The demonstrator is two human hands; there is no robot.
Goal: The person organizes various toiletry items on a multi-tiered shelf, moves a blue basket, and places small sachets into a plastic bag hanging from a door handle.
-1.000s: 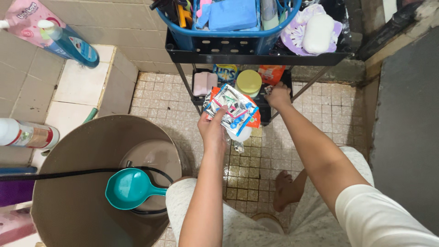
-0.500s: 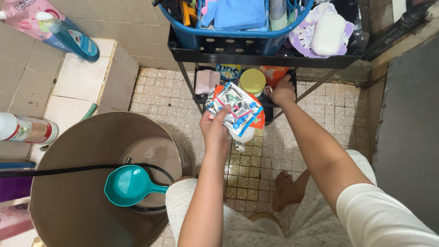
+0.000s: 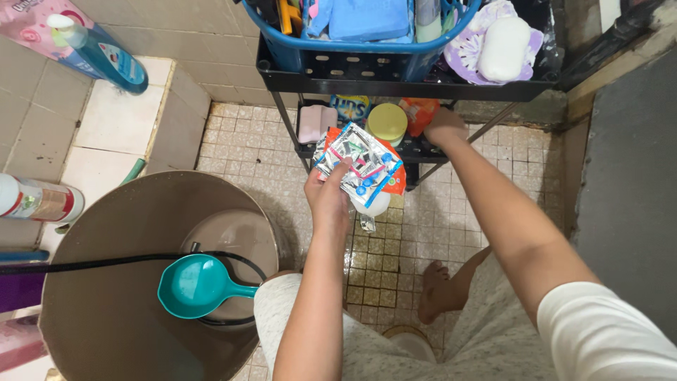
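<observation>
Orange plastic sachet point(image 3: 421, 113) on the lower shelf point(image 3: 423, 149) lies under right hand point(image 3: 444, 125), grip state indeterminate; left hand point(image 3: 328, 197) pinches silver foil sachets point(image 3: 358, 164).

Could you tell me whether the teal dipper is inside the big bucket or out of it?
Inside: the teal dipper lies within the brown bucket's rim, over a black hose.

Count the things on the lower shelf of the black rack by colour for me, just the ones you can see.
Pink rectangular soap bar: 1
Yellow round lid: 1
Orange plastic packet, touched by the right hand: 1
Blue and yellow printed pack: 1
Total: 4
</observation>
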